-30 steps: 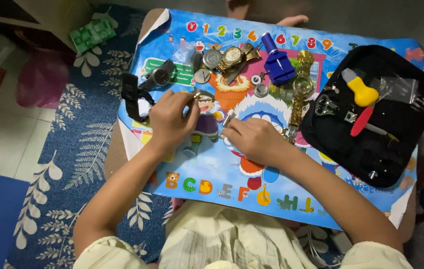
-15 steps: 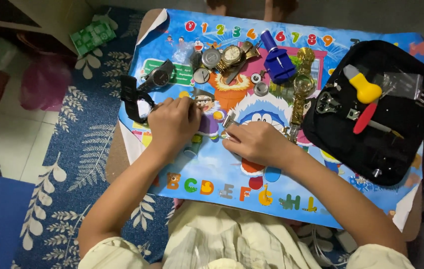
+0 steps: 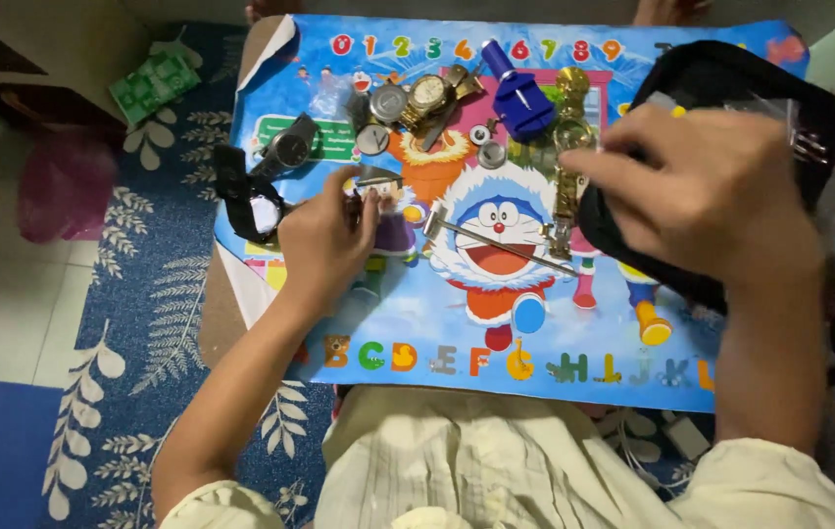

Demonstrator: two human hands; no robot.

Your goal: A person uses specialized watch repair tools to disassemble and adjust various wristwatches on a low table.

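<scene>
- Blue cartoon mat (image 3: 417, 323), printed with coloured letters and numbers, covers a small table; every place below is told from this mat.
- At the mat's left-centre, the person's left hand (image 3: 324, 240) pinches a small metal watch part (image 3: 375, 182) between thumb and fingertips; the grip looks closed on it, though what exactly the part is cannot be made out.
- Just left of that hand, at the mat's left edge, lies a black strap watch (image 3: 253, 204), with a second dark watch (image 3: 292, 149) above it.
- At the mat's right edge, the right hand (image 3: 707, 191) reaches into an open black tool case (image 3: 721, 83), fingers curled down; whether it holds anything cannot be told.
- Across the mat's centre lies a thin small hammer (image 3: 496, 243), set down and touching neither hand.
- Along the mat's top sit a gold watch (image 3: 429, 93), loose watch backs (image 3: 388, 102), a blue case-holder tool (image 3: 520, 98) and a gold bracelet (image 3: 566, 176).
- Judged from the layout, the work seems midway: parts lie dismantled and unassembled, and a tool is being sought.
</scene>
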